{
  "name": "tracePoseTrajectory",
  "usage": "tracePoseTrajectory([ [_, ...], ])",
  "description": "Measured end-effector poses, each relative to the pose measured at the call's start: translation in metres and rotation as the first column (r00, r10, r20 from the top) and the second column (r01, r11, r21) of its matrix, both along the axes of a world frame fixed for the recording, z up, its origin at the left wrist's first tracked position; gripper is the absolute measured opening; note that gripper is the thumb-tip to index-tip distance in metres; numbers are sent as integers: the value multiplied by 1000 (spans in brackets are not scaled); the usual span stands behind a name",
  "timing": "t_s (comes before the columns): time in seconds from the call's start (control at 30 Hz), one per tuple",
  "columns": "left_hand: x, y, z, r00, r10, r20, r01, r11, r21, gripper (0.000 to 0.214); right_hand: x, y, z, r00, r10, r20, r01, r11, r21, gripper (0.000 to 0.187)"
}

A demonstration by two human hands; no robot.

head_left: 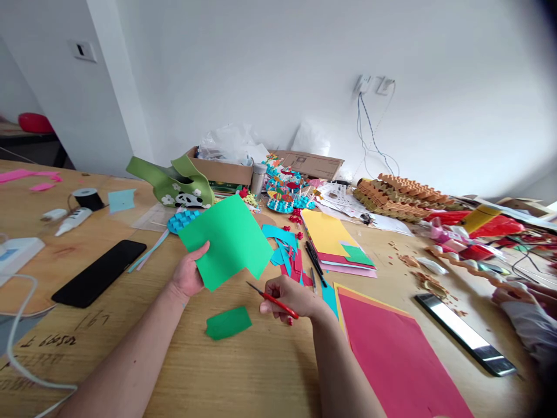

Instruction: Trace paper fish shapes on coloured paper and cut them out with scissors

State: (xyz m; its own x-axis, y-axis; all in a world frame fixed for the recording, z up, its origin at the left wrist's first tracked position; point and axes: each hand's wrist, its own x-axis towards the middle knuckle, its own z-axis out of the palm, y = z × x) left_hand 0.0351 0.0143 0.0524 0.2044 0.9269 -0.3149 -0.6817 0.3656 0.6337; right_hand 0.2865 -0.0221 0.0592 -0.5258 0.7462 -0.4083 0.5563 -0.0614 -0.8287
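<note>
Green paper sheet [226,241] tilts up from my left hand [187,273], pinched at its lower-left edge between thumb and fingers, above the wooden desk [261,377]. Its lower edge has a notch. My right hand [287,299], apart from the left, curls around slim red-handled scissors [274,301], their closed blades pointing left toward the sheet, long axis slanting slightly. Below lies a green paper offcut [228,323].

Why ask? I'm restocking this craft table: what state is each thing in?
Left hand, raised, gripping the sheet
Green paper sheet, held up, lower edge notched
Right hand, holding scissors
Red-handled scissors, held clear of the paper
Green paper offcut, lying flat
Pink paper sheet, lying flat
Black smartphone, lying flat, dark
Cardboard box, open
</note>
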Motion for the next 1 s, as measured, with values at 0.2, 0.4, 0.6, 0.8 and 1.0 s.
tracePoseTrajectory([
  [0.2,-2,3,6,992,130,7,-130,991,-13,44,2,-8,12,878,26,478,-175,947,269,50],
  [0.4,-6,5,-1,991,112,72,-114,993,20,45,-3,-21,17,682,-43,730,-288,902,321,37],
  [0.6,-9,8,-9,987,101,122,-106,993,42,44,-17,-39,27,623,-62,780,-346,872,346,31],
  [0.8,-9,9,-8,981,101,163,-108,993,39,44,-29,-68,27,568,-13,823,-417,857,301,27],
  [1.0,-13,10,-8,978,61,200,-75,995,66,46,-35,-82,17,503,-35,864,-401,875,269,27],
])
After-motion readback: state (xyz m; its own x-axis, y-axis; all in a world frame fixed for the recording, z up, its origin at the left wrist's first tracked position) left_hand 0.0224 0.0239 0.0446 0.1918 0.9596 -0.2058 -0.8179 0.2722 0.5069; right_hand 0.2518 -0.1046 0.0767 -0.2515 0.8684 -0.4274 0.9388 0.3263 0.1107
